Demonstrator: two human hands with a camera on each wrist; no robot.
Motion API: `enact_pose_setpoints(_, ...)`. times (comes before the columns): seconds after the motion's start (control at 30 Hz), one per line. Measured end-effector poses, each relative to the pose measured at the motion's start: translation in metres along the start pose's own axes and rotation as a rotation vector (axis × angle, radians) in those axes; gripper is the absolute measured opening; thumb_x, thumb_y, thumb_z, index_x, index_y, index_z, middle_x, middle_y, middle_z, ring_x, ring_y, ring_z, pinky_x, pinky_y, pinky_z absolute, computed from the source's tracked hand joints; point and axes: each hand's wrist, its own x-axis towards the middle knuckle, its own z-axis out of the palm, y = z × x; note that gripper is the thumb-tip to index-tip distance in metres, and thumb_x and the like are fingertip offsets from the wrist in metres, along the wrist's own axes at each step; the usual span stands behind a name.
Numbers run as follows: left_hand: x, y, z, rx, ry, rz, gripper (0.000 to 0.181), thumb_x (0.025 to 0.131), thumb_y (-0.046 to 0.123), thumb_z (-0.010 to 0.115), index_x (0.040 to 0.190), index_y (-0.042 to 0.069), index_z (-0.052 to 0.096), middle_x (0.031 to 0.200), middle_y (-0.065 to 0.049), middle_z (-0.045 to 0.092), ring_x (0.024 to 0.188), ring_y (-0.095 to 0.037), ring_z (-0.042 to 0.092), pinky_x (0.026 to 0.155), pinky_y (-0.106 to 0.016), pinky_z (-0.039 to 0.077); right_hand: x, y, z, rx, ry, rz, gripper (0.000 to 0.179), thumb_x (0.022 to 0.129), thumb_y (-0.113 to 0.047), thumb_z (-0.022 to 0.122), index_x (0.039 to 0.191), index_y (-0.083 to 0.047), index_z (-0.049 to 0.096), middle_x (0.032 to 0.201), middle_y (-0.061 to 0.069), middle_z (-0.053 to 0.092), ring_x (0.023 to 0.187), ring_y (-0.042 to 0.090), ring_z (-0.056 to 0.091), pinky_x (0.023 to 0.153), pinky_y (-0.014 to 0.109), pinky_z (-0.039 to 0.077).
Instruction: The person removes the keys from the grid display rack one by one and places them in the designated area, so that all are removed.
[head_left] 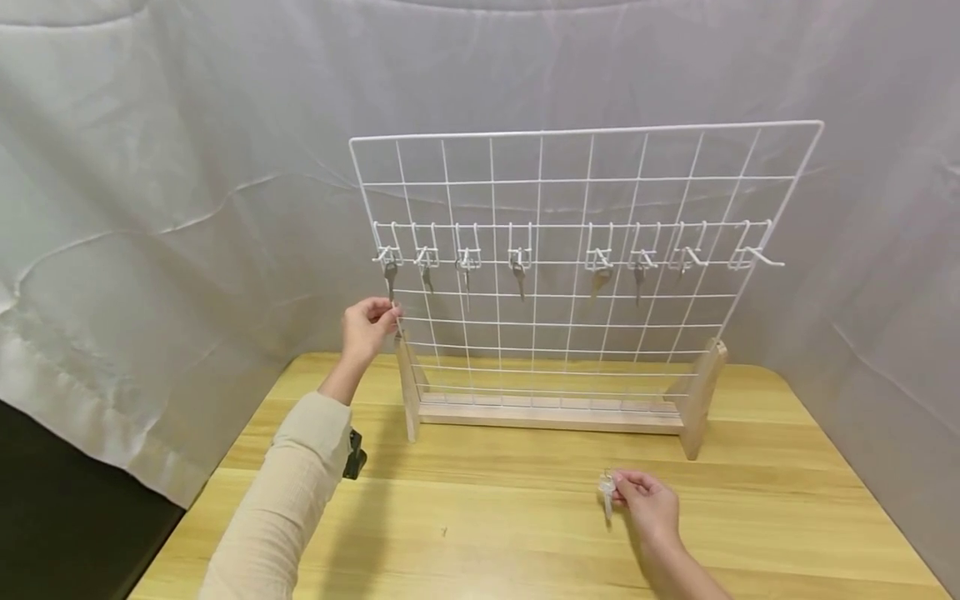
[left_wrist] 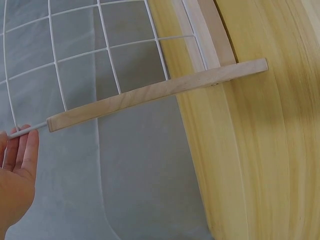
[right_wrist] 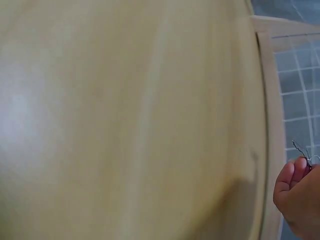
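Setting: curtained booth, seemingly a staged work area; kind of building unclear. Evidence: pale grey drapes (head_left: 247, 100) at back and both sides; one wood-grain counter (head_left: 540, 517) with rounded far corners; white wire grid rack (head_left: 547, 414) on wooden stand, hung with keys (head_left: 390, 272).

Left arm (head_left: 281, 492) was extended forward, left hand (head_left: 366, 330) was raised, fingers (left_wrist: 30, 150) pinched, right forearm (head_left: 692, 570) slanted inward, right hand (head_left: 651, 507) was held lower, likewise pinching.

Head cam: near side, facing far and down.
Wrist cams closer: left at rack (left_wrist: 160, 89) left end, right over table (right_wrist: 125, 120); both see rack.
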Motion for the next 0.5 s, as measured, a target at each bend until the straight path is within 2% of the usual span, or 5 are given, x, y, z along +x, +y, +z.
enact_pose_setpoints(0.17, 0.000, 0.000, -0.001, -0.003, 0.008, 0.003, 0.020, 0.089, 0.001, 0.058, 0.102, -0.015, 0.059, 0.109, -0.032, 0.062, 0.075, -0.007, 0.064, 0.069, -0.014, 0.056, 0.002, 0.018, 0.011, -0.055, 0.004, -0.028, 0.021, 0.087, 0.003, 0.056, 0.103, 0.017, 0.058, 0.065, -0.004, 0.066, 0.056, 0.003, 0.059, 0.055, 0.017, 0.056)
enact_pose_setpoints(0.37, -0.002, 0.002, -0.001, -0.010, 0.000, 0.002, 0.020, 0.089, 0.000, 0.058, 0.102, -0.015, 0.058, 0.109, -0.032, 0.061, 0.071, -0.001, 0.061, 0.069, -0.014, 0.056, 0.003, 0.023, 0.017, -0.192, -0.010, -0.067, 0.019, 0.086, 0.003, 0.058, 0.100, 0.016, 0.060, 0.069, 0.008, 0.068, 0.054, 0.006, 0.059, 0.051, 0.020, 0.056)
enact_pose_setpoints(0.5, -0.003, 0.003, -0.001, -0.014, 0.003, -0.001, 0.020, 0.088, -0.001, 0.057, 0.102, -0.016, 0.058, 0.109, -0.032, 0.061, 0.081, -0.017, 0.066, 0.067, -0.012, 0.055, 0.003, 0.020, 0.017, -0.299, -0.035, -0.097, 0.015, 0.084, 0.003, 0.060, 0.093, 0.014, 0.063, 0.065, 0.007, 0.066, 0.052, 0.007, 0.057, 0.047, 0.019, 0.054)
